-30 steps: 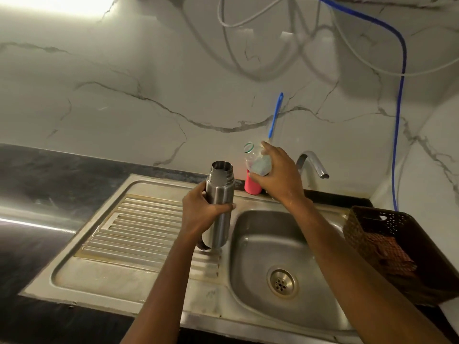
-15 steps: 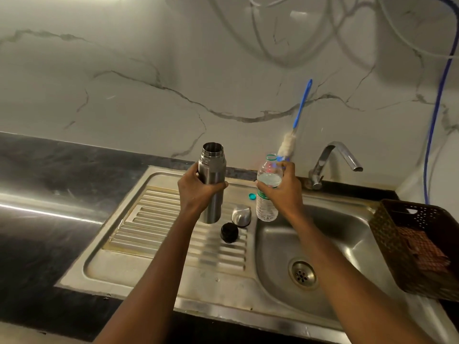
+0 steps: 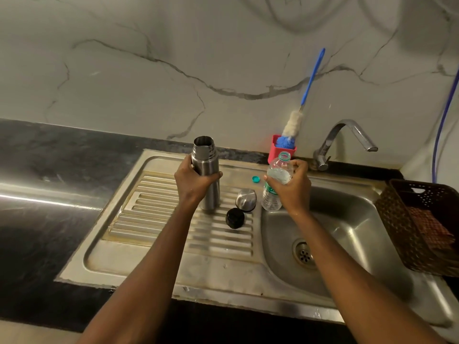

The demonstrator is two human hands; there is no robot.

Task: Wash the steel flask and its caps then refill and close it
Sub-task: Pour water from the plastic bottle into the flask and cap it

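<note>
Gripping flask [image 3: 208, 180] upright on drainboard [image 3: 154, 209], left hand [image 3: 192, 181] fingers wrap its body, mouth open. Right hand [image 3: 293, 184] clasps uncapped bottle [image 3: 274, 184] by sink [image 3: 347, 219] edge. Steel cap [image 3: 246, 199], black cap [image 3: 235, 218] beside flask.

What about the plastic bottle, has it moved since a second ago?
Yes. The plastic bottle in the right hand has come down and nearer, away from the red holder, to the basin's left rim.

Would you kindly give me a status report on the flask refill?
Left hand grips open steel flask, upright. Right hand holds uncapped water bottle. Steel cap, black cap lie beside flask; mouth unobstructed.
</note>
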